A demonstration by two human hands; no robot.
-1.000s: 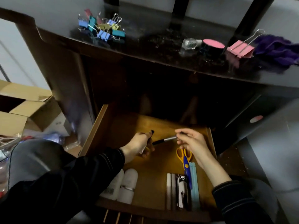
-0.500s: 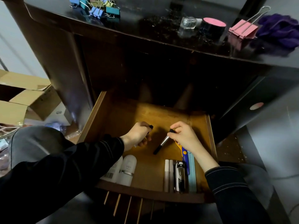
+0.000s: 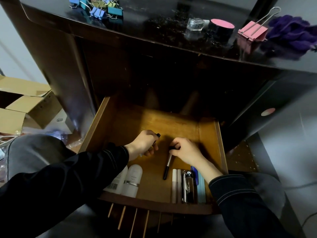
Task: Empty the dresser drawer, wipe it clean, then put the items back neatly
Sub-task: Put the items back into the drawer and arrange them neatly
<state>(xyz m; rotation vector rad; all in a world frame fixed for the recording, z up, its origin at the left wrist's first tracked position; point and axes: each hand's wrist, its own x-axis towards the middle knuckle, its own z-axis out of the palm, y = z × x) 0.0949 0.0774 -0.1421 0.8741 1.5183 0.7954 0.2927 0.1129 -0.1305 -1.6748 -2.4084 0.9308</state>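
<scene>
The wooden drawer [image 3: 220, 145] stands pulled out below the dark dresser. My right hand [image 3: 187, 151] pinches the top end of a black and silver pen [image 3: 167, 166], which points down toward the front of the drawer, left of two pale tubes [image 3: 176, 185]. My left hand [image 3: 144, 145] grips a thin black-tipped item [image 3: 158, 135] above the drawer floor. Two white bottles [image 3: 132, 181] lie at the front left. A black case [image 3: 188, 188], a blue-handled tool [image 3: 193, 170] and a light blue stick [image 3: 201, 189] lie at the front right.
On the dresser top [image 3: 154, 28] sit several coloured binder clips [image 3: 99, 7], a small glass bottle [image 3: 195, 24], a pink-topped black jar [image 3: 220, 29], a large pink clip [image 3: 253, 31] and a purple cloth [image 3: 293, 33]. Cardboard boxes [image 3: 25, 103] stand on the left.
My right hand has swung the pen from lying crosswise to pointing down toward the drawer front, and lowered it beside the pale tubes. My left hand keeps its grip and stays nearly still.
</scene>
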